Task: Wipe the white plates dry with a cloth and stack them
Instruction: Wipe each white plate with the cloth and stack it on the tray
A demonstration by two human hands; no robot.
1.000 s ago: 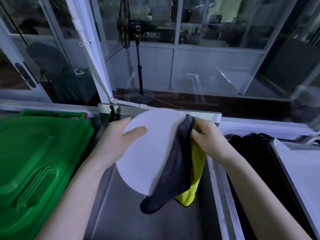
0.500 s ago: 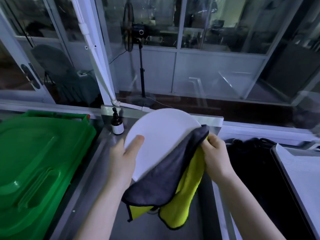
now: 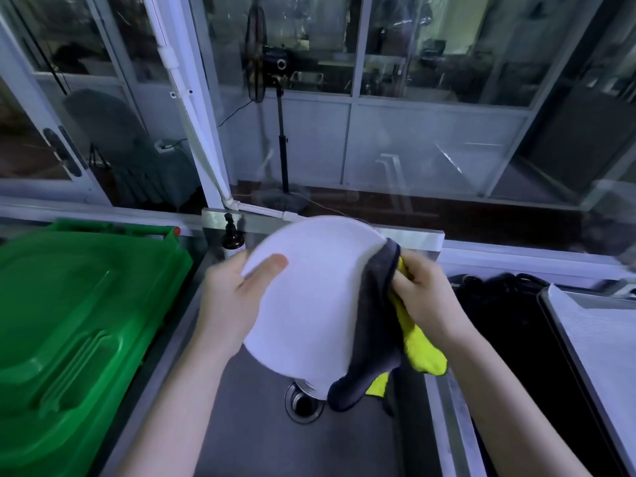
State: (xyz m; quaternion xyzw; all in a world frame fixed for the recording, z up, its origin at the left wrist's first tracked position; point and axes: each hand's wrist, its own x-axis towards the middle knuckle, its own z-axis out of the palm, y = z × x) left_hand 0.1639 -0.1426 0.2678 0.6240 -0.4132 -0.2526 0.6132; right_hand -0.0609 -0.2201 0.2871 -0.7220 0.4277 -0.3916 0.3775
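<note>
plate [image 3: 309, 297], white and round, is held up tilted above the steel sink [image 3: 247, 425], right in the middle of the view. left hand [image 3: 230, 297] grips its rim at about nine o'clock: the thumb lies flat on the face of the plate, pointing toward two o'clock, and the other fingers are curled behind the rim, so the hand is clamped on the plate. right hand [image 3: 423, 294] is at three o'clock of the plate, fingers bunched together and pinching a cloth [image 3: 375, 332] against the plate's right edge. the cloth is dark grey on one side and bright yellow on the other; the grey part drapes down over the right edge of the plate toward five o'clock, and a yellow fold hangs below the right wrist.

under the lower edge of the plate, at six o'clock, the sink's drain [image 3: 303, 402] shows. at eleven o'clock, behind the left hand, a dark pump bottle [image 3: 232, 237] stands on the back of the sink. far over at nine o'clock is a big green bin lid [image 3: 69, 321]. at three o'clock, beyond the right arm, lies a dark basin [image 3: 509, 339], and past it a metal tray [image 3: 605, 339] with a pale lining. glass partitions and a standing fan [image 3: 272, 74] fill the twelve o'clock background.
</note>
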